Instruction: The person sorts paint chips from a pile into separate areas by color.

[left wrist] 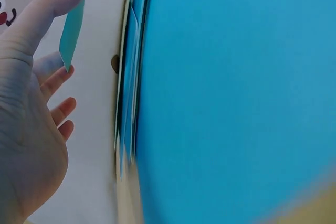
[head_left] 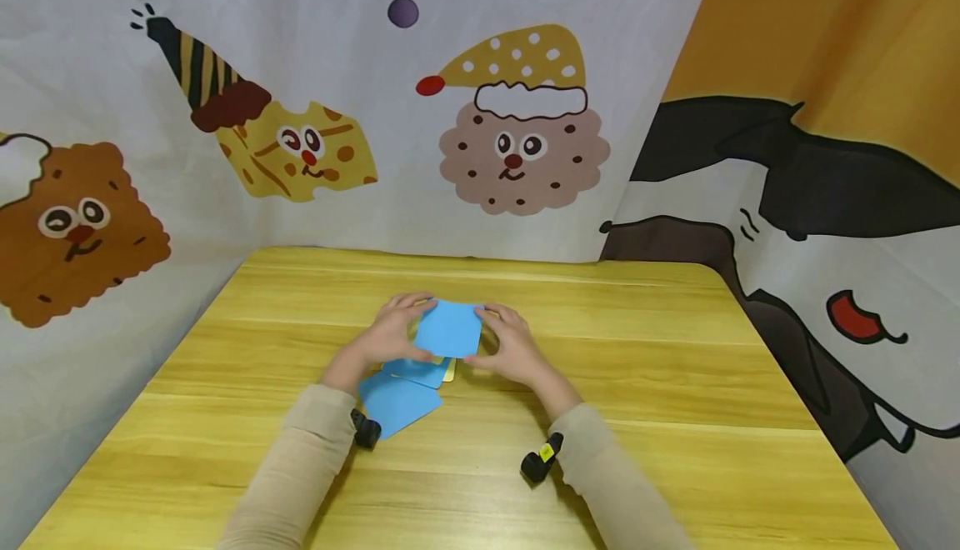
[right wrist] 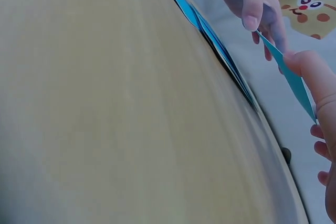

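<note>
Now, by label:
Left hand: centre of the head view, fingers and thumb pinched on the left edge of the card.
Right hand: just right of centre, thumb and fingers clamped on the card's right edge.
Card: blue, rounded corners, held up off the table between both hands.
Pile: more blue cards, flat on the table, below and left of the held card.
Backdrop: cartoon cookies, upper half of the frame.
</note>
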`<state>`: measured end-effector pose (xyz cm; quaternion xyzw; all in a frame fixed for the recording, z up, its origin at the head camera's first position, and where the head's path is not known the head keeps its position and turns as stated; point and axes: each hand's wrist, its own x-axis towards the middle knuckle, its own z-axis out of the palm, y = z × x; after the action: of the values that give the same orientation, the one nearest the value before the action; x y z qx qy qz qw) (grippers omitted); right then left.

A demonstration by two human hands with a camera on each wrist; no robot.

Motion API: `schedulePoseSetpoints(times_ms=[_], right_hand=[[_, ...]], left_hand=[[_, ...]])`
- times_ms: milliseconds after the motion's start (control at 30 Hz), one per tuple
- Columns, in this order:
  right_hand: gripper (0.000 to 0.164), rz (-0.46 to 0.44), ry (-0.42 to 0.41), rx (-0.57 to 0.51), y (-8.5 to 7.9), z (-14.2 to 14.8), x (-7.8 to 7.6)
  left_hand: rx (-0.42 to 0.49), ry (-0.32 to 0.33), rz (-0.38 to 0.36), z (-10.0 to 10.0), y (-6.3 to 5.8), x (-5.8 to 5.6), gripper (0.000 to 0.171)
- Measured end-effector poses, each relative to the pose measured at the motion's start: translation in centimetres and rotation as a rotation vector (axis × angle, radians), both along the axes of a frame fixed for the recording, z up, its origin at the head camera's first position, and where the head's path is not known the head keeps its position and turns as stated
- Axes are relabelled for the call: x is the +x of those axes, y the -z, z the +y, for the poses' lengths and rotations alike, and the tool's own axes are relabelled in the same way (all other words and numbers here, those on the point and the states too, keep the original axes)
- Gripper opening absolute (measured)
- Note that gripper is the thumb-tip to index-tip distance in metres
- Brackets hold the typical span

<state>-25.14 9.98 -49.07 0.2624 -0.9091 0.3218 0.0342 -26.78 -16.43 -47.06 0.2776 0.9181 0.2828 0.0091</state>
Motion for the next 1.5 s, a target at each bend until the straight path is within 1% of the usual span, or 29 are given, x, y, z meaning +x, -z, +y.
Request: schedulePoseSetpoints(times_ms=[133, 400, 567, 667, 800, 900, 1033, 1167, 1300, 1500], right_hand=[[0.090, 0.007, -0.007, -0.001, -0.2, 1.0, -0.1], [0.088, -0.002, -0.015, -0.035, -0.8, 3.1, 0.1], [0.090, 0.013, -0.025, -0.025, -0.8, 4.4, 0.2], [0.091, 0.029, -0.022, -0.017, -0.8, 5.1, 0.3], [0.093, 0.058, -0.011, -0.027, -1.0, 6.1, 0.4], [0.093, 0.060, -0.003, -0.036, -1.0, 6.7, 0.5], [0.094, 0.042, 0.002, -0.037, -0.8, 7.6, 0.7], [0.093, 0.030, 0.014, -0.047, -0.6, 8.6, 0.6], [0.092, 0.000, 0.018, -0.056, -0.4, 9.8, 0.4], [0.091, -0.042, 0.012, -0.080, 0.0, 11.3, -0.1]], left_hand=[[0.021, -0.011, -0.013, 0.9, -0.2, 0.2, 0.099], [0.078, -0.018, -0.009, 3.2, -0.7, 0.8, 0.095], [0.116, -0.033, -0.035, 4.6, -1.1, 1.4, 0.094], [0.133, -0.038, -0.031, 5.5, -1.3, 1.8, 0.094], [0.146, -0.048, -0.026, 6.7, -1.3, 1.8, 0.096], [0.161, -0.052, -0.030, 7.6, -0.9, 1.8, 0.096], [0.177, -0.057, -0.033, 8.5, -0.2, 1.6, 0.097], [0.231, -0.060, -0.046, 9.7, 0.6, 1.4, 0.097], [0.282, -0.064, -0.080, 11.1, 1.4, 1.4, 0.097], [0.312, -0.099, -0.116, 12.7, 1.8, 1.2, 0.098]])
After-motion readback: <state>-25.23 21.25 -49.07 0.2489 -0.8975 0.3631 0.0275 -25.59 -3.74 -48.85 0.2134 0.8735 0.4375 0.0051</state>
